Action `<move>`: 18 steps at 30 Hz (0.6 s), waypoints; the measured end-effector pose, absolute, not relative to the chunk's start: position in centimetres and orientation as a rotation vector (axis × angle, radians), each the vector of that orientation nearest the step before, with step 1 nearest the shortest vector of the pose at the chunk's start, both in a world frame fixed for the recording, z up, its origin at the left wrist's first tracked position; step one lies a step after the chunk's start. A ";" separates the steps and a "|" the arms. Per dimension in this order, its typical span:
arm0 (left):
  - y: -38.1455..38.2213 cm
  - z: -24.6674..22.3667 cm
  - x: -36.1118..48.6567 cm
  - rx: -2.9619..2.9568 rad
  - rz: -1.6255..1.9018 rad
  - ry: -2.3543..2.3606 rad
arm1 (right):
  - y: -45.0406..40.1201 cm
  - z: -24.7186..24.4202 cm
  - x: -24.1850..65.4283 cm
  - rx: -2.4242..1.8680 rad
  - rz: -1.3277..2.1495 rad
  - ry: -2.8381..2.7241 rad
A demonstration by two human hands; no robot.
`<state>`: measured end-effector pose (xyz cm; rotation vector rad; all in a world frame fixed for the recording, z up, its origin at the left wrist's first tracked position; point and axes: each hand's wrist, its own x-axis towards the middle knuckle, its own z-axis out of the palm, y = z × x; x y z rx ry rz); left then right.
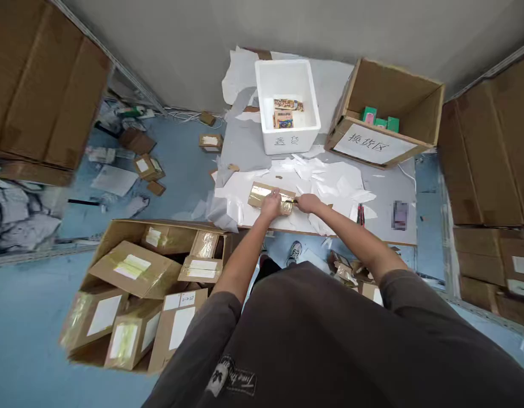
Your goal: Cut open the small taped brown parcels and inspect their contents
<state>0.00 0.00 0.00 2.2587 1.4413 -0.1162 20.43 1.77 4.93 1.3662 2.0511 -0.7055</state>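
Tape (286,208) glints on a small carton (256,194) at the near side of a paper-strewn table (385,184), seen from the head camera. The left hand (270,205) lies across the box's top, apparently to steady it; whether its fingers grip or merely press cannot be told. The right hand (307,203) is closed around a slim, dark tool (292,201), seemingly a cutter, whose tip meets the box's right-hand end, a hold that suggests one hand braces while the other works. The carton's long axis runs left to right, slightly aslant, its right end angled a little nearer the wearer and pointing toward the right hand. Behind it stand a white foam box (268,136) holding a few packets (283,118) and an open cardboard box (430,122) with green packs (370,115), both set toward the back, perhaps to leave the front for handling. White scraps (302,168) spread between them and the carton, while a red-and-black tool (360,215) lies to the right, well within reach. At the wearer's left, a large carton (130,222) brims with taped parcels (136,266), probably kept close for easy picking.
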 end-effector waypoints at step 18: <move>-0.5 0.8 -0.1 2.290 -0.144 1.386 | -3.3 2.1 24.1 1.870 -1.360 1.869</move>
